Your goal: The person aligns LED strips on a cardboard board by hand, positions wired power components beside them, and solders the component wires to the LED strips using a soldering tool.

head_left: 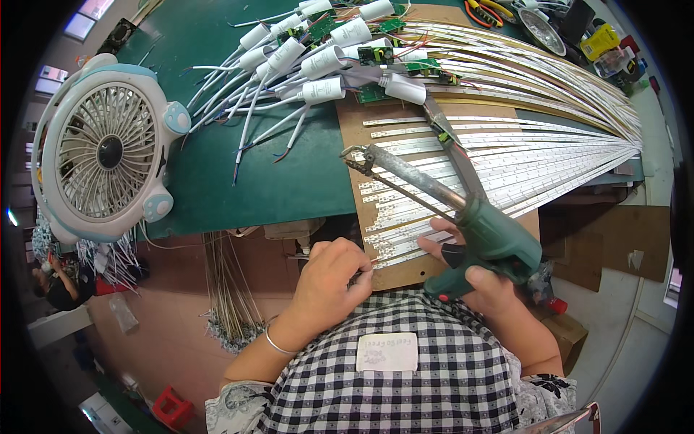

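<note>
My right hand [494, 293] is wrapped round the handle of a green soldering gun [506, 239]. The gun's metal barrel points up and left, and its bent tip [354, 152] is above the strips. My left hand [331, 271] is closed beside the near left corner of the brown board [405, 273]; what its fingers pinch, if anything, is hidden. White LED strips [448, 177] lie fanned across the board, their left ends close to my left hand. Beyond them sit white cylindrical housings [324, 90] with wires and green circuit boards [372, 92].
A white and blue fan [108, 152] stands on the left of the green table [289, 181]. More strips [535, 65] run along the far right, near pliers [483, 11] and a yellow package [598, 42]. Thin wires [231, 289] hang below the table; a red stool [172, 406] stands lower left.
</note>
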Available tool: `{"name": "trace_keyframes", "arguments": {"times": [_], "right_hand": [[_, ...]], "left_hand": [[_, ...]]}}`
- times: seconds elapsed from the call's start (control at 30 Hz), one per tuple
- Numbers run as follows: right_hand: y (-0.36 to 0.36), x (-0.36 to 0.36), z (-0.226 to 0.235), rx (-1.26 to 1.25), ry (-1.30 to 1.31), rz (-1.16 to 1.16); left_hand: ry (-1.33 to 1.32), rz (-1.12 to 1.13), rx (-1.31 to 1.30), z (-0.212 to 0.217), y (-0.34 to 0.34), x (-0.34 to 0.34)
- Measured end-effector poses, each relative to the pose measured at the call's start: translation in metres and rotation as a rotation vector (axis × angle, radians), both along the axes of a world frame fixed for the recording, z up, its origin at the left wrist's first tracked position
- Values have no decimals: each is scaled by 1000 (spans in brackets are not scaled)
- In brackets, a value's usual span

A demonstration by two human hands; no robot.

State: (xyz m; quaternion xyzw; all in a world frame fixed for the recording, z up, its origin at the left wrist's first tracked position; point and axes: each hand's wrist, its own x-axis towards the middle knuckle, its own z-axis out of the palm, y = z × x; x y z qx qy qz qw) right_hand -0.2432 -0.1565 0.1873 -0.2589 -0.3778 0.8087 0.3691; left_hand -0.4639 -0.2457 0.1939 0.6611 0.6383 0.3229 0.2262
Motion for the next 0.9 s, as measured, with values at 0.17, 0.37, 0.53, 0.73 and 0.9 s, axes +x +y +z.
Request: {"name": "trace_keyframes", "arguments": {"times": [0.17,0.37,0.53,0.73,0.9], "right_hand": [[-2,2,3,-50,-26,21],[-6,5,6,-109,53,-27],[-1,3,26,-43,50,-109],[11,32,42,77,92,-391],[26,67,46,146,142,-596]], "left_hand": [[-94,-47,-26,0,-7,2],[99,-27,76,16,0,-4],[399,-97,126,25,1,-3],[267,-127,301,42,27,-23],[238,94,513,66,105,-28]]}}
